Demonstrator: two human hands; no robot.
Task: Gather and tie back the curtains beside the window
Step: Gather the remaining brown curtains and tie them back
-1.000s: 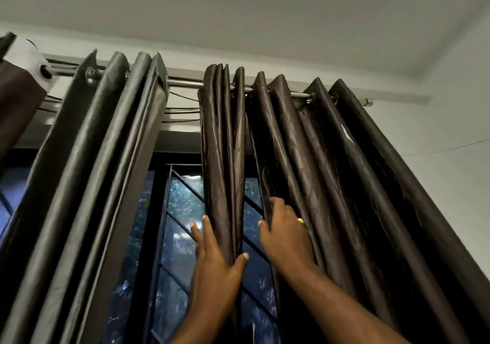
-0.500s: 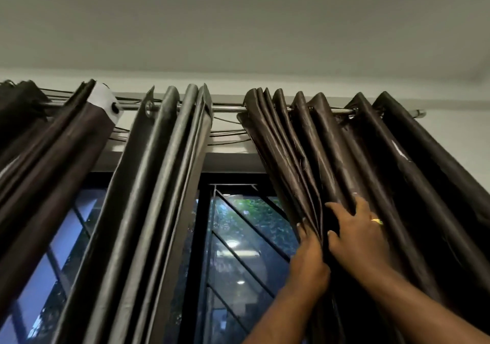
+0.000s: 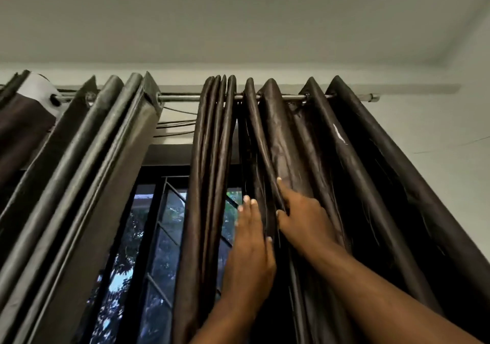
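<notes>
Two flat grips: left hand (image 3: 252, 250), right hand (image 3: 305, 220) press curtain (image 3: 291, 144).

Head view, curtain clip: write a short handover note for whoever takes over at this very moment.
Left hand: open, flat against the pleats of the right curtain.
Right hand: index finger on a pleat, other fingers hidden in the folds; grip unclear.
Both curtains hang from the rod; left curtain pleated to the left, window showing between them.
Done: right curtain partly gathered.
Left: finish gathering, tie both back; no tie in view.
</notes>
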